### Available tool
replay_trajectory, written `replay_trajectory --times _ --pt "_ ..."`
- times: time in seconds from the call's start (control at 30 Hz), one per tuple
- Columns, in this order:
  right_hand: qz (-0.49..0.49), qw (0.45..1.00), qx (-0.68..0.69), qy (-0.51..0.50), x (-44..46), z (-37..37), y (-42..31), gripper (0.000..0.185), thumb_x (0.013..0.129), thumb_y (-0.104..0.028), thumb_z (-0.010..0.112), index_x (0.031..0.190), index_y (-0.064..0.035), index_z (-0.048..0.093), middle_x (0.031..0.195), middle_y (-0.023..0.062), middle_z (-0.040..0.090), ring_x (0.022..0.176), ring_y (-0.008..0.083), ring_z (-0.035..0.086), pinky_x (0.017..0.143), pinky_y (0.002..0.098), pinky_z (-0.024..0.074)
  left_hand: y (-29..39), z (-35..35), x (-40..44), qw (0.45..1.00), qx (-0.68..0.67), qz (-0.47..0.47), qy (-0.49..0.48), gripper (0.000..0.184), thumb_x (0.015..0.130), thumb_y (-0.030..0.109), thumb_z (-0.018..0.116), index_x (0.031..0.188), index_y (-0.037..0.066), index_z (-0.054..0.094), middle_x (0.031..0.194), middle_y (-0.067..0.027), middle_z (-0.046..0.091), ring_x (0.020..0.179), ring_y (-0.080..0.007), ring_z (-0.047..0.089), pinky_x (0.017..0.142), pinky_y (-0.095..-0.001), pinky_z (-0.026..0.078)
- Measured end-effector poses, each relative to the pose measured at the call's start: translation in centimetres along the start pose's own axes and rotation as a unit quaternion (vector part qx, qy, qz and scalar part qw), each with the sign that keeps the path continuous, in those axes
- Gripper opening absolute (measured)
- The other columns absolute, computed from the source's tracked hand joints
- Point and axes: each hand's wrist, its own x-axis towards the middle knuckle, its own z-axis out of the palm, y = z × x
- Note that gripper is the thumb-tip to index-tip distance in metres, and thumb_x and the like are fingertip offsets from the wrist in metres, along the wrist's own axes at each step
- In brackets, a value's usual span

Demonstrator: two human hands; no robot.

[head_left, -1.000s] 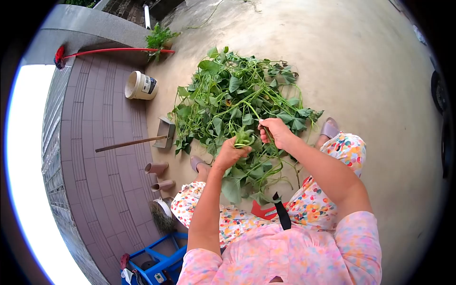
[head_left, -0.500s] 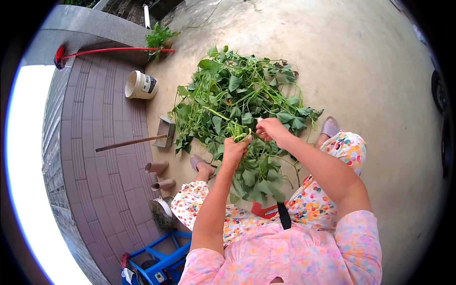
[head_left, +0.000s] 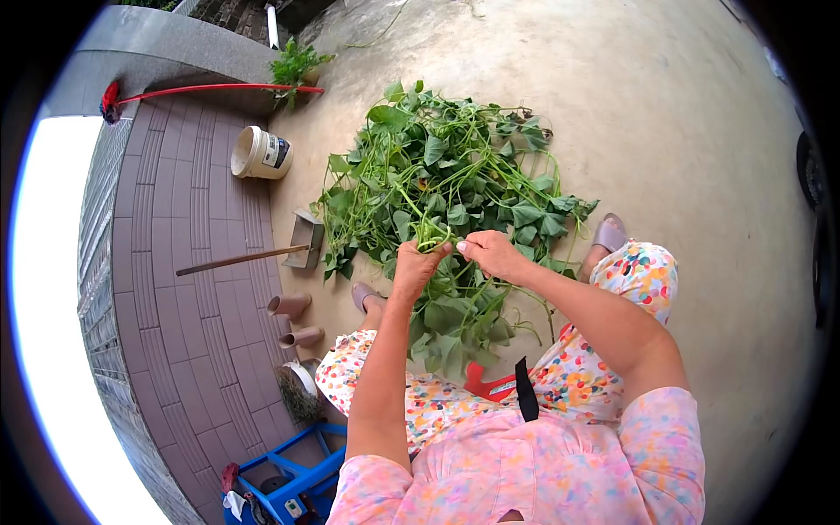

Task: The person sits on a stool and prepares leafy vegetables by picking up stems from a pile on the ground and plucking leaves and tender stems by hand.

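My left hand (head_left: 418,265) is closed around a small bunch of green stems (head_left: 432,234), whose upper ends stick out above the fist. Close against it on the right, my right hand (head_left: 492,254) has its fingers pinched together; what lies between the fingertips is too small to make out. Below both hands hangs a leafy vine (head_left: 455,319), its broad green leaves over my lap. Just beyond, a large heap of leafy green vines (head_left: 437,166) with long stems is spread on the concrete floor.
To the left are a white bucket (head_left: 262,154), a long-handled dustpan (head_left: 305,238), a pair of boots (head_left: 290,305) and a blue frame (head_left: 297,477). A red-handled broom (head_left: 210,88) and a green plant (head_left: 296,66) are farther off. Something red (head_left: 490,385) shows between my legs.
My right hand has moved left and slightly down, up to my left hand. The left hand has shifted a little left, and the hanging leaves have swung left.
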Motion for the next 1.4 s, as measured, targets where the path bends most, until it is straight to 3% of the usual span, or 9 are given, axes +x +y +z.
replay_trajectory --times 0.2,0.3,0.4,0.63,0.77,0.87,0.93,1.13,1.4 --pt "-0.117 0.984 -0.093 0.097 0.9 0.7 1.3 0.031 0.078 -0.024 0.05 0.061 0.0015 0.054 0.052 0.0121 0.05 0.05 0.0248 0.05 0.053 0.0357 0.0403 -2.4 -1.3 2.4 0.97 0.17 0.149 0.087 0.014 0.069 0.016 0.068 0.078 0.007 0.062 0.061 -0.0021 0.059 0.052 -0.0127 0.05 0.049 -0.0271 0.04" --pt "-0.111 0.981 -0.092 0.127 1.2 0.9 1.4 0.029 0.079 -0.021 0.05 0.06 0.0019 0.051 0.049 0.0108 0.045 0.05 0.0185 0.046 0.049 0.0325 0.0356 -0.2 -0.8 2.4 0.89 0.414 0.136 0.133 0.02 0.066 0.021 0.068 0.082 0.011 0.062 0.069 -0.0097 0.06 0.057 -0.0207 0.056 0.054 -0.0296 0.042" --pt "-0.029 0.989 -0.105 0.095 1.2 0.4 0.2 0.03 0.078 -0.023 0.049 0.06 0.0019 0.054 0.058 0.0158 0.053 0.056 0.0274 0.051 0.056 0.0372 0.0394 -0.2 -0.9 3.2 0.86 0.452 0.173 0.162 0.014 0.067 0.023 0.063 0.075 0.012 0.058 0.066 -0.0117 0.057 0.065 -0.0321 0.054 0.054 -0.0396 0.041" --pt "0.053 0.991 -0.03 0.123 1.4 1.1 -0.7 0.034 0.077 -0.024 0.047 0.057 0.0024 0.051 0.051 0.0149 0.048 0.049 0.0266 0.046 0.051 0.0368 0.0369 -0.1 -0.7 4.0 0.841 0.49 0.152 0.171 0.016 0.068 0.027 0.061 0.078 0.014 0.059 0.07 -0.0113 0.059 0.068 -0.0325 0.055 0.056 -0.0401 0.042" --pt "0.03 0.973 -0.195 0.119 0.5 0.0 -1.1 0.031 0.079 -0.022 0.045 0.073 0.0055 0.058 0.074 0.0229 0.056 0.073 0.0379 0.054 0.068 0.0414 0.0425 -3.9 -7.5 5.3 0.86 0.36 0.03 0.36 0.022 0.069 0.031 0.061 0.083 0.014 0.065 0.069 -0.0115 0.06 0.063 -0.0277 0.057 0.058 -0.0373 0.044" --pt "0.07 0.971 -0.149 0.172 1.2 -0.9 1.2 0.031 0.079 -0.023 0.045 0.071 0.0047 0.058 0.072 0.0227 0.056 0.071 0.0377 0.054 0.066 0.0429 0.0417 -3.0 -11.2 3.8 0.872 0.373 -0.002 0.316 0.025 0.066 0.028 0.067 0.081 0.008 0.064 0.073 -0.0122 0.062 0.065 -0.0249 0.059 0.059 -0.0355 0.044" --pt "0.093 0.975 -0.003 0.204 1.4 -1.0 2.1 0.029 0.079 -0.023 0.047 0.061 -0.0007 0.053 0.049 0.0063 0.046 0.042 0.0163 0.043 0.042 0.033 0.0335 -2.7 -11.2 3.1 0.865 0.41 0.047 0.284 0.026 0.064 0.023 0.07 0.083 0.007 0.062 0.074 -0.0111 0.062 0.064 -0.0229 0.058 0.059 -0.0335 0.044" --pt "0.145 0.973 0.058 0.169 1.1 -1.4 0.7 0.031 0.078 -0.025 0.05 0.061 -0.0002 0.055 0.053 0.0075 0.051 0.05 0.0172 0.048 0.05 0.0331 0.0372 -0.2 -3.5 1.4 0.932 0.316 0.14 0.105 0.023 0.066 0.013 0.067 0.087 0.007 0.061 0.074 -0.0107 0.062 0.065 -0.0213 0.059 0.06 -0.0299 0.045" --pt "0.093 0.98 0.104 0.144 1.7 -1.1 1.9 0.028 0.083 -0.028 0.05 0.07 -0.0036 0.054 0.048 -0.0001 0.04 0.039 0.008 0.034 0.036 0.0246 0.0262 -2.2 2.9 0.5 0.989 0.137 0.042 -0.043 0.015 0.068 0.008 0.063 0.081 0.004 0.056 0.065 -0.003 0.057 0.054 -0.012 0.051 0.051 -0.0269 0.042"
